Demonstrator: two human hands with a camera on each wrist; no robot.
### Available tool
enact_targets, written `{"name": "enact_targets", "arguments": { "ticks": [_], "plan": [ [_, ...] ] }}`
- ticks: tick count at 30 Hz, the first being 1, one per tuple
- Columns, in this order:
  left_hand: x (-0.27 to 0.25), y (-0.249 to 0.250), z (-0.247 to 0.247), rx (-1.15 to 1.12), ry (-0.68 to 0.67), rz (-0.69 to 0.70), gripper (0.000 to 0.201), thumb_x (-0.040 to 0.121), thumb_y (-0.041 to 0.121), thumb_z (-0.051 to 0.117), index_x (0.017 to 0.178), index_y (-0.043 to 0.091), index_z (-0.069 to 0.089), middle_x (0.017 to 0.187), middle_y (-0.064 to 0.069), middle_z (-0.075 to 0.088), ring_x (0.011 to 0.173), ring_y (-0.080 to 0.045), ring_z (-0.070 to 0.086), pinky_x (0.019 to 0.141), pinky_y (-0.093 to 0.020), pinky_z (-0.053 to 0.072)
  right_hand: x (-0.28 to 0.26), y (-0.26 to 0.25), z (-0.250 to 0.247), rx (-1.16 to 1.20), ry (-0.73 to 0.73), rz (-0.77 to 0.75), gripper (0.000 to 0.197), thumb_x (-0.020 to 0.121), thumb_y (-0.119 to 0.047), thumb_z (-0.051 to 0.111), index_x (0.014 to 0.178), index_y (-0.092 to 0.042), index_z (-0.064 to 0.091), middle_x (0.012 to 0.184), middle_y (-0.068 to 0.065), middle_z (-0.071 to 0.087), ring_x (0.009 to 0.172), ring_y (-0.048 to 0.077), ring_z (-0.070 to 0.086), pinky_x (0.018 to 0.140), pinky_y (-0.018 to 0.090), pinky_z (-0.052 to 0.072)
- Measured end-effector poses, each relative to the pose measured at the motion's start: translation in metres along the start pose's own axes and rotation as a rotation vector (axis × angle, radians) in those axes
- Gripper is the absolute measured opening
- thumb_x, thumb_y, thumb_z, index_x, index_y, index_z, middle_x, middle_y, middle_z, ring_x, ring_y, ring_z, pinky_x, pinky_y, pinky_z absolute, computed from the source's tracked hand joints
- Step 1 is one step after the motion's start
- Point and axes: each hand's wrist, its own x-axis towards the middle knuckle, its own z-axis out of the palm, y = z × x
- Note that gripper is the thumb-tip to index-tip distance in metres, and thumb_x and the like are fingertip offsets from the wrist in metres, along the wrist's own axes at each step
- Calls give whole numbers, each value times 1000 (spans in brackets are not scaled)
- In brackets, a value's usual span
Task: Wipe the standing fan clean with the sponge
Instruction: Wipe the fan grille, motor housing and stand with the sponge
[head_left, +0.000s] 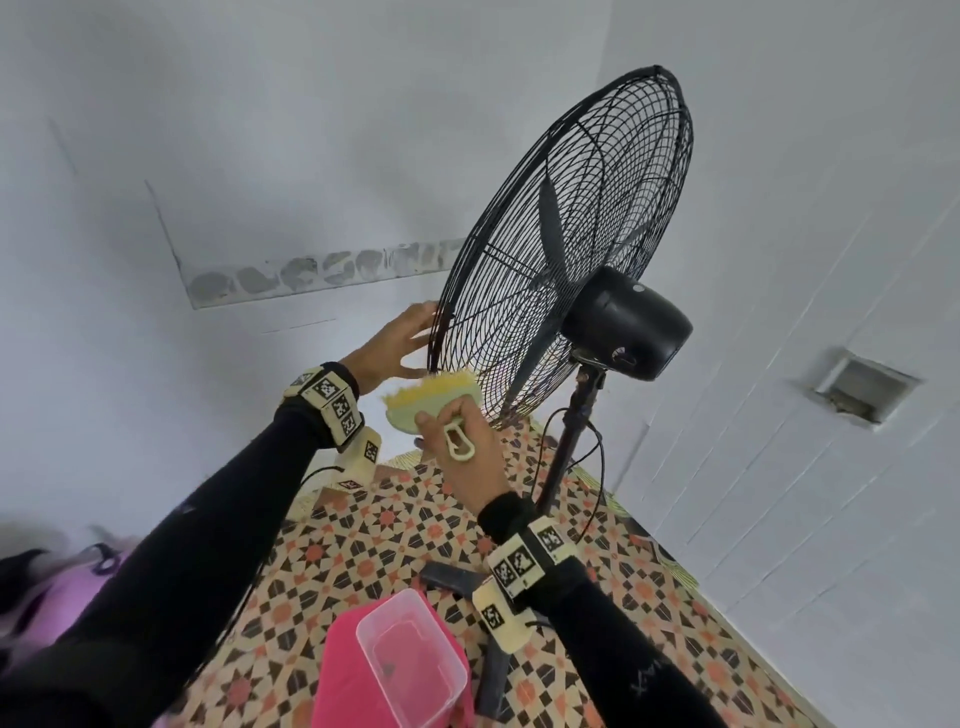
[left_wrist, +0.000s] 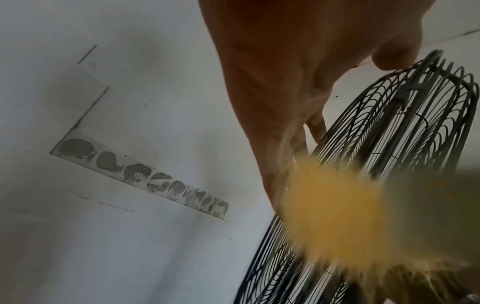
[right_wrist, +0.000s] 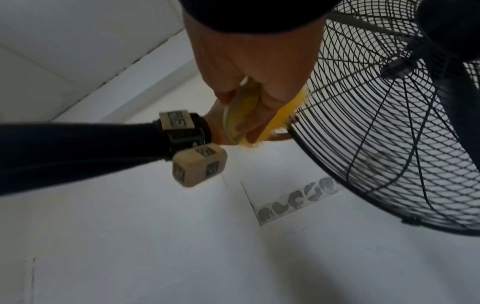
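A: Start with the biggest thing. Where is the standing fan (head_left: 566, 249)?

B: On its pole over the patterned floor mat (head_left: 395, 525), with the black wire cage tilted up and back and the motor housing (head_left: 626, 322) facing the person. The pale wall (head_left: 234, 156) is behind it.

A: And the hands?

B: The left hand (head_left: 392, 345) has its fingers extended and touching the cage's lower left rim. The right hand (head_left: 462, 447) is closed around the sponge (head_left: 431, 400), a green-backed pad with a yellow fringe, which meets that rim just beside the left fingers.

A: What could go wrong?

B: In my judgement, pushing hard on that tilted head could swing it or rock the stand. The fringe could also snag in the wires. The pink-lidded box (head_left: 410, 660) and the cable by the pole sit underfoot.

A: Do the views differ?

B: Only the head view shows the floor, box and stand. The right wrist view shows the fingers wrapping the sponge (right_wrist: 241, 115). The left wrist view shows a fingertip (left_wrist: 318, 127) on the wires and the sponge as a yellow blur (left_wrist: 335, 207).
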Motion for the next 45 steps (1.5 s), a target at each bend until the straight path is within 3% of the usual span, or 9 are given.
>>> {"name": "enact_targets", "arguments": {
  "ticks": [4, 9, 14, 19, 23, 28, 33, 38, 45],
  "plan": [
    [5, 6, -1, 81, 34, -12, 55, 89, 66, 58, 131, 33, 48, 142, 11, 53, 134, -16, 53, 107, -51, 48, -3, 11, 11, 86, 13, 32, 15, 98, -23, 65, 88, -18, 54, 82, -6, 68, 89, 19, 73, 76, 47, 61],
    [11, 3, -2, 102, 41, 6, 59, 87, 66, 64, 129, 27, 49, 137, 6, 57, 131, -17, 56, 106, -54, 51, -2, 20, 1, 74, 607, -37, 12, 100, -22, 62, 90, -25, 55, 81, -7, 70, 65, 9, 69, 53, 35, 58],
    [12, 4, -6, 64, 33, 9, 75, 68, 76, 77, 120, 27, 53, 129, 8, 59, 123, -17, 60, 102, -55, 53, -11, 19, 21, -95, 119, -50, 8, 100, -13, 61, 97, -18, 55, 95, -1, 74, 71, -2, 67, 55, 22, 56],
    [13, 1, -7, 62, 35, -1, 64, 79, 67, 71, 125, 25, 54, 135, 6, 59, 129, -19, 58, 105, -60, 50, -7, 23, 16, 45, 492, -40, 14, 99, -26, 63, 92, -18, 55, 74, -2, 64, 58, 7, 61, 45, 26, 49],
    [11, 2, -2, 77, 42, -2, 60, 85, 64, 67, 126, 23, 52, 133, 9, 58, 129, -16, 58, 104, -58, 52, -11, 20, 26, -66, 133, -79, 22, 99, -39, 58, 98, -17, 55, 80, 4, 70, 59, 11, 68, 46, 35, 55],
    [9, 2, -1, 58, 52, -4, 52, 87, 62, 65, 122, 27, 52, 131, 9, 60, 127, -15, 59, 106, -58, 50, 0, 18, 8, 35, 533, -100, 17, 100, -34, 59, 92, -20, 53, 78, 2, 65, 60, 18, 64, 46, 30, 52],
    [8, 3, 3, 61, 60, -3, 47, 90, 61, 64, 120, 26, 51, 127, 11, 60, 125, -14, 59, 105, -56, 51, -5, 24, 14, -106, 106, -103, 14, 101, -26, 58, 95, -14, 54, 85, 0, 69, 65, 5, 66, 49, 24, 54],
    [5, 1, 12, 53, 120, -7, 37, 102, 55, 55, 126, 28, 50, 133, 10, 58, 129, -15, 55, 110, -53, 46, -7, 27, -1, 2, 533, -106, 14, 102, -21, 59, 92, -12, 54, 73, -2, 65, 55, 5, 63, 45, 21, 49],
    [1, -6, 25, 25, 171, -15, 62, 87, 77, 56, 132, 37, 45, 149, 10, 50, 139, -13, 47, 105, -49, 46, 6, 59, -8, -413, 6, -344, 31, 105, -49, 45, 122, -24, 52, 99, 7, 67, 73, 14, 62, 60, 13, 45]
  ]
}}
